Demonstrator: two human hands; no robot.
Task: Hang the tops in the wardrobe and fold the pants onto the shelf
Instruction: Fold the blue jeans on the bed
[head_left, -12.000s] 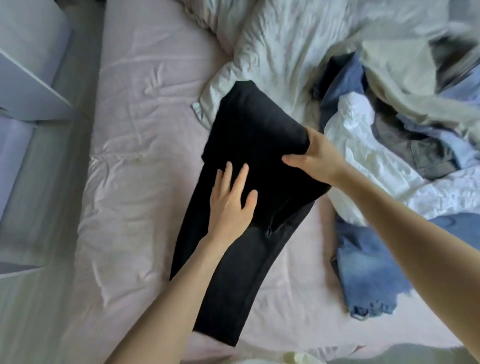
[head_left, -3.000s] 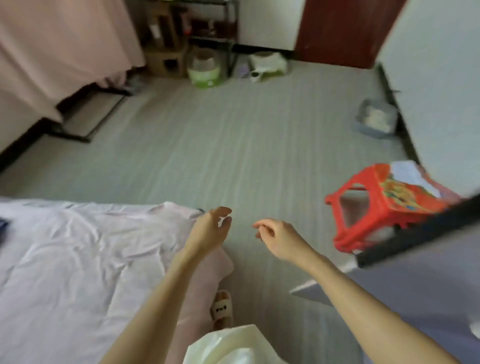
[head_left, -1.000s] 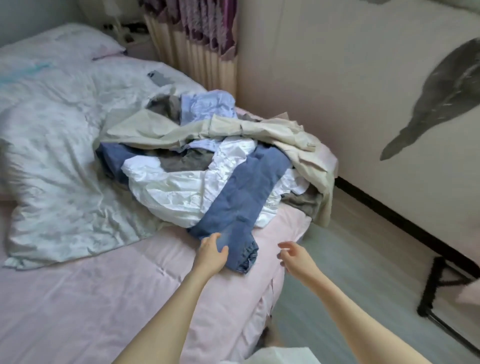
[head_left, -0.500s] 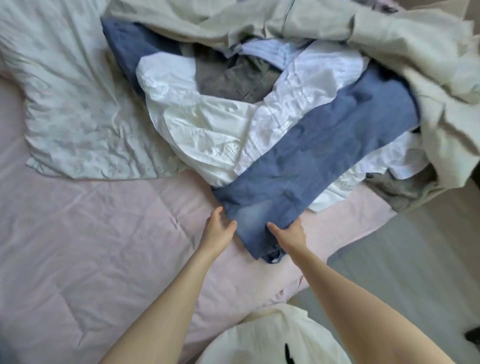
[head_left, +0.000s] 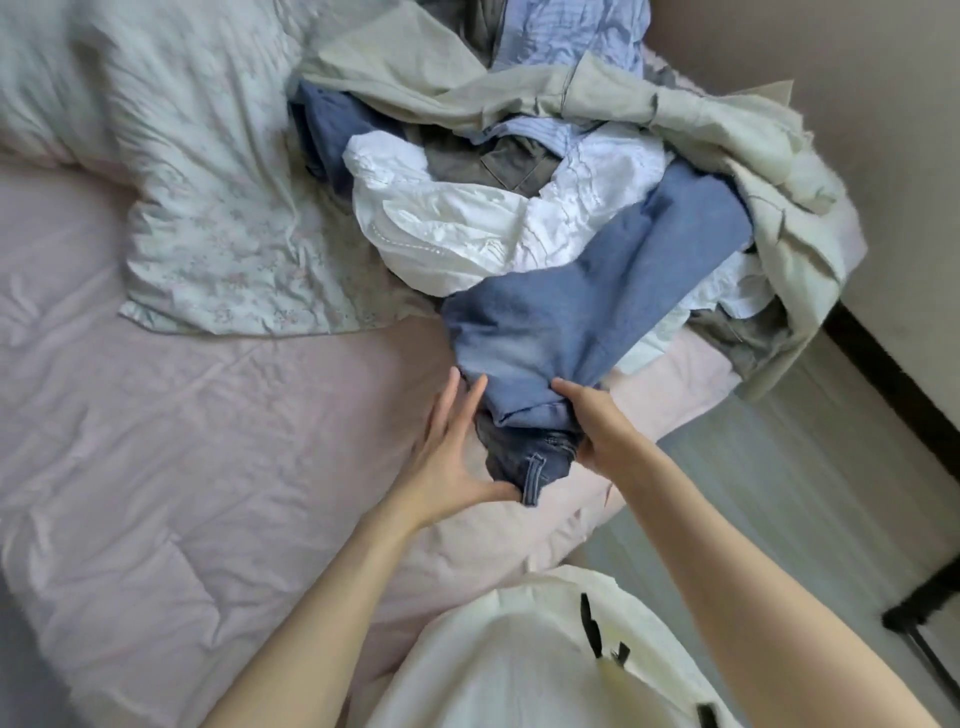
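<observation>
Both hands have closed in on the jeans (head_left: 597, 291) since half a second ago. Right hand (head_left: 597, 426) bunches the hem end in curled fingers; left hand (head_left: 452, 457) lies beside it, fingers straight, thumb touching the hem. Jeans trail from the clothes pile (head_left: 519, 156) onto the pink bed (head_left: 182, 441).

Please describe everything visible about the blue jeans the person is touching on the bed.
The blue jeans look like faded denim, paler near the lower end, with a stitched hem or seam at the tip. They lie diagonally over the white garment in the clothes pile, their end bunched on the pink bed sheet. The right hand grips the bunched end; the left hand, fingers straight, touches its other side.
</observation>
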